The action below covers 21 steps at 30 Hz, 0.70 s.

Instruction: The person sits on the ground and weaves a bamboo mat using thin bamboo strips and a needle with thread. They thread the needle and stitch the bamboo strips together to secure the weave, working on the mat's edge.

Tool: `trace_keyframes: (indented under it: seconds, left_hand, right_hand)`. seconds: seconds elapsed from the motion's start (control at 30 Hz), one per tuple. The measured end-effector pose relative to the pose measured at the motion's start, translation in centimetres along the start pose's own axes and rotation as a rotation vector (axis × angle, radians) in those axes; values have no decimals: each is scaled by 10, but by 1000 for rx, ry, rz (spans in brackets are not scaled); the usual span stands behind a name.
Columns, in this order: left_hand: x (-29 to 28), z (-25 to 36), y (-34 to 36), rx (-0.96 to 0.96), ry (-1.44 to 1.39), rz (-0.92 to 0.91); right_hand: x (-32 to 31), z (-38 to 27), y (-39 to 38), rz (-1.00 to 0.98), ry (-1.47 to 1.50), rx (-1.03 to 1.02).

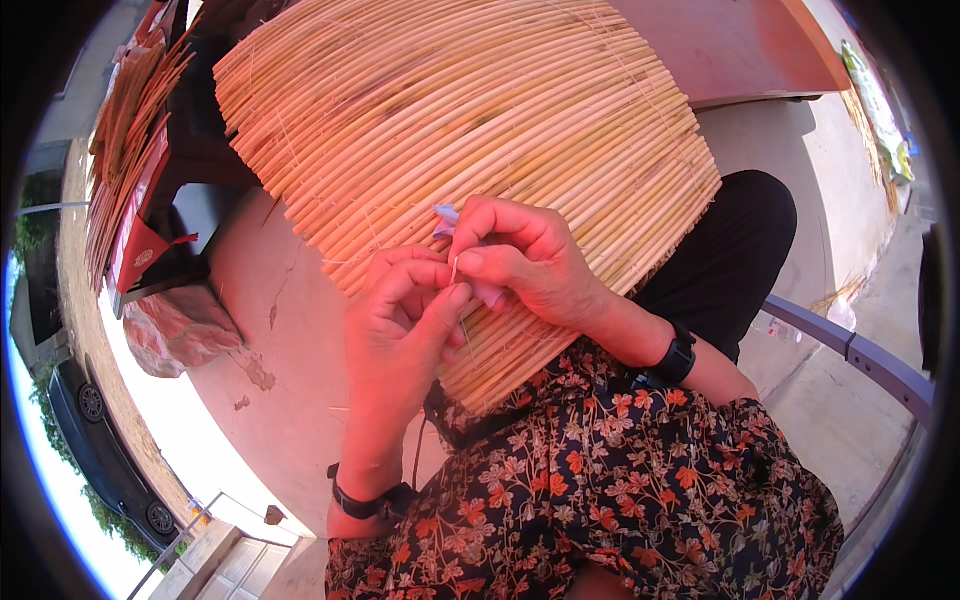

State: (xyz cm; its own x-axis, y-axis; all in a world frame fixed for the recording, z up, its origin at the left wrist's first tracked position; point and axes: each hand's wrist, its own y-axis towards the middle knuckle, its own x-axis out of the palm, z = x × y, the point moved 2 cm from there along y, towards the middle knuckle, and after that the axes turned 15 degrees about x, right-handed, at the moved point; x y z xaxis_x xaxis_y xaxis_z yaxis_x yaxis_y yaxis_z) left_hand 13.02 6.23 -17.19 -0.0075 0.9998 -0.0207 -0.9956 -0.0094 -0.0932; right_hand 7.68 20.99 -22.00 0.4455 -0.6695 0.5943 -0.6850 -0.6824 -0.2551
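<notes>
A large mat of straw-coloured reeds [450, 130], bound with thin cross threads, spreads in front of me and its near end reaches my lap. Over its near left edge both hands meet, fingertips almost touching. My left hand [400, 310] pinches a short pale string [456, 268] between thumb and forefinger. From above, my right hand [530, 258] holds the same string in a thumb-and-finger pinch. A small scrap of lilac cloth [446, 218] shows around the right fingers; its middle is hidden by them. Whether the string is knotted is too small to tell.
A bundle of loose reeds [130, 140] lies on a dark stand at the left, above a reddish rock [182, 330]. A reddish panel [730, 50] stands beyond the mat. A grey-purple chair tube [870, 365] curves at my right. A dark car [110, 450] is outside at far left.
</notes>
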Motion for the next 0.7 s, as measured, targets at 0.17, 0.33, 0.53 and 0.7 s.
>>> trace_keyframes:
  seconds: [0.17, 0.33, 0.53, 0.7]
  left_hand:
    - [-5, 5, 0, -101, -172, 87]
    - [0, 5, 1, -69, -125, 109]
    - [-2, 9, -1, -33, 37, 154]
    - [-1, 10, -2, 14, 98, 252]
  right_hand:
    - [-2, 1, -1, -11, 47, 10]
    - [-3, 1, -1, -38, 35, 40]
    - [0, 1, -1, -60, -15, 47]
    - [2, 0, -2, -92, -102, 41]
